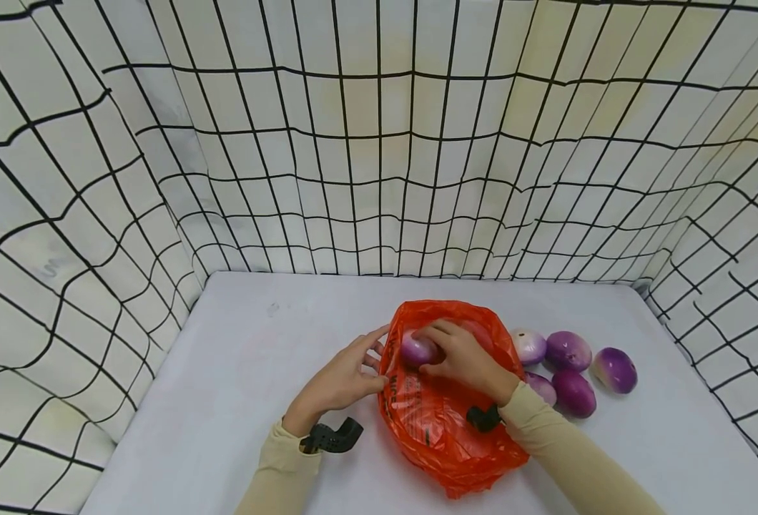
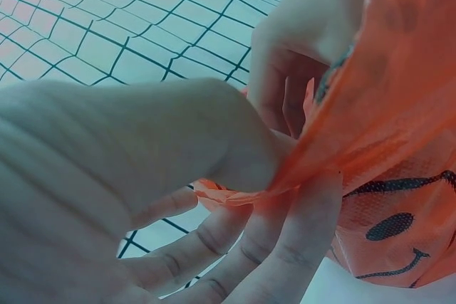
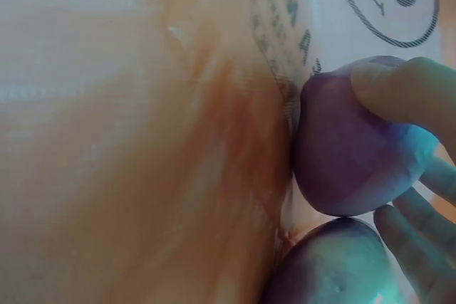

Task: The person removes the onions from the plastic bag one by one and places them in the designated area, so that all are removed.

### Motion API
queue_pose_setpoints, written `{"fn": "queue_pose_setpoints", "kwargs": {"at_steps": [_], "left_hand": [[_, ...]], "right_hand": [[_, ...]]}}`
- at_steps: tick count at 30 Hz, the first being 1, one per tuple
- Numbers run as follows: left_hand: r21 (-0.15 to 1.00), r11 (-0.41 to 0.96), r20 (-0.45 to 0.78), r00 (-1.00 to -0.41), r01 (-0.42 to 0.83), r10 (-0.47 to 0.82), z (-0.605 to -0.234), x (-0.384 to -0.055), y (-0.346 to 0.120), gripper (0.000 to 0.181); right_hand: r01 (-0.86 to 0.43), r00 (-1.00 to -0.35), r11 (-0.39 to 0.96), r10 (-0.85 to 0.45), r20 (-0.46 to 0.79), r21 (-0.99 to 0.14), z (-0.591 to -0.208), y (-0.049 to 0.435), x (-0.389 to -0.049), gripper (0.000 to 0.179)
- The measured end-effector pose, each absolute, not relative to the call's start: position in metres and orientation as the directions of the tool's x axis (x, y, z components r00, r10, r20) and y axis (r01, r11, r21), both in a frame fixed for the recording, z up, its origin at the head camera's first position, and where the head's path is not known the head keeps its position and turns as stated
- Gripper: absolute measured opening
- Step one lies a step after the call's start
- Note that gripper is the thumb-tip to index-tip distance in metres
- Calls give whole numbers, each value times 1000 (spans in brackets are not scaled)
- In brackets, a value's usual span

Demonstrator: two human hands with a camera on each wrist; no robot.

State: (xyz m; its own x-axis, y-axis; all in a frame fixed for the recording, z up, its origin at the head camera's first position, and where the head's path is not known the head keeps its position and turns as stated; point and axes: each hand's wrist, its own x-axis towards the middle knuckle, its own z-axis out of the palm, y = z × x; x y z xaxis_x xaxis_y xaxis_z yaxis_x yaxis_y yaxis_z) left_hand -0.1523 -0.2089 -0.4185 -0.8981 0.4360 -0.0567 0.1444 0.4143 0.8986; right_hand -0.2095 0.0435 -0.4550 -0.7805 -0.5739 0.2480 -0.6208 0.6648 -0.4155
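An orange-red plastic bag [image 1: 427,422] with black print lies with its mouth gaping on the white table. My left hand [image 1: 347,375] pinches the bag's left rim; in the left wrist view the thumb is on one side of the plastic and the fingers [image 2: 285,247] on the other. Inside the bag my right hand [image 1: 463,357] holds a purple onion [image 1: 417,350] between thumb and fingers. The right wrist view shows this held onion [image 3: 356,147] against the bag's wall, with a second onion [image 3: 331,268] just below it.
Several more purple-and-white onions [image 1: 568,350] lie on the table [image 1: 224,372] to the right of the bag, beside my right forearm. Black netting [image 1: 411,136] over pale walls surrounds the table at the back and both sides.
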Motion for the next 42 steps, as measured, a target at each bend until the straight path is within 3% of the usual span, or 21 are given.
{"fn": "queue_pose_setpoints", "kwargs": {"at_steps": [5, 12, 17, 26, 42], "left_hand": [[896, 419, -57, -899, 145, 434, -419, -152, -209, 82], [893, 422, -50, -897, 156, 438, -419, -152, -210, 83], [893, 422, -52, -894, 158, 445, -420, -153, -209, 83], [892, 426, -57, -897, 151, 439, -419, -153, -209, 81], [890, 439, -83, -904, 122, 419, -420, -154, -206, 82]], "right_hand": [[-657, -753, 675, -602, 266, -335, -458, 42, -206, 55], [-793, -596, 587, -697, 398, -161, -463, 42, -207, 55], [-829, -527, 554, -731, 434, -73, -465, 45, -206, 53], [-829, -495, 557, -773, 397, 48, -457, 49, -201, 55], [-817, -385, 507, -834, 395, 275, -436, 63, -185, 60]]}}
